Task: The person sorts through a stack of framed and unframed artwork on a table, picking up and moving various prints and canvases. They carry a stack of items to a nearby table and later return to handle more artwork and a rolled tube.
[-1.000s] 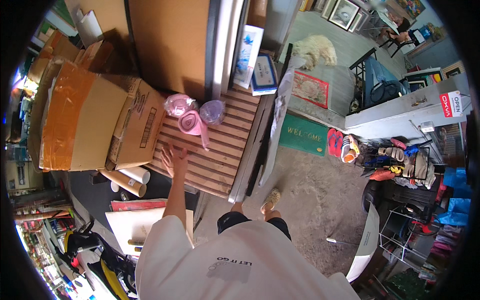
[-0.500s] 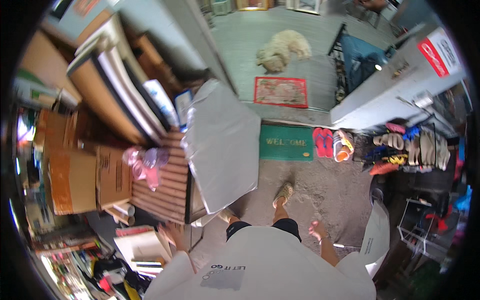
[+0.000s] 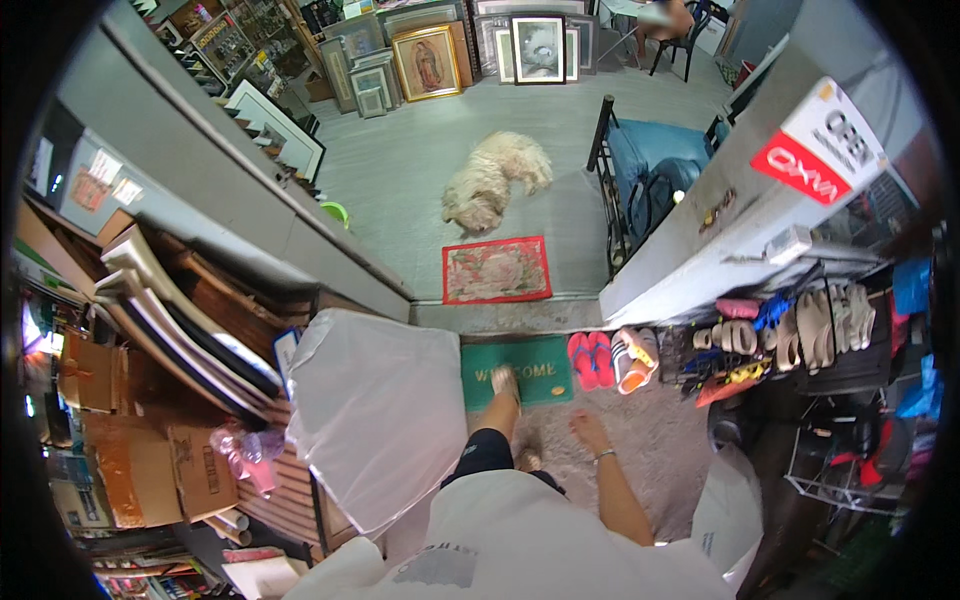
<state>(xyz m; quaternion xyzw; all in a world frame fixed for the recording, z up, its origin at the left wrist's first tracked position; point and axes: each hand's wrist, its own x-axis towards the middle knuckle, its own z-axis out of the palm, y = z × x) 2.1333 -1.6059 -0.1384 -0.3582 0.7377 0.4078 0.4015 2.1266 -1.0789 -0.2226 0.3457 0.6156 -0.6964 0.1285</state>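
My right hand [image 3: 590,430] hangs in front of my body over the bare ground. Its fingers are loosely extended and nothing is in it; a bracelet circles the wrist. The green doormat [image 3: 515,385] is the nearest thing, under one of my feet in a light clog [image 3: 505,385]. My left sleeve [image 3: 350,565] shows at the lower edge, but the left hand is hidden. Close to that side, a large flat panel wrapped in whitish plastic [image 3: 385,415] leans against a slatted wooden bench [image 3: 290,515].
A raised doorstep [image 3: 500,317] lies ahead; beyond it are a red floral mat [image 3: 497,270] and a lying dog [image 3: 495,180]. Red flip-flops [image 3: 590,360] and a shoe rack [image 3: 800,335] stand right. Framed pictures [image 3: 425,62] line the back. Cardboard boxes [image 3: 135,470] crowd the left.
I have come closer to the doorway, and one foot is now on the green doormat. The view has tilted up, showing more of the room. My left hand has left view.
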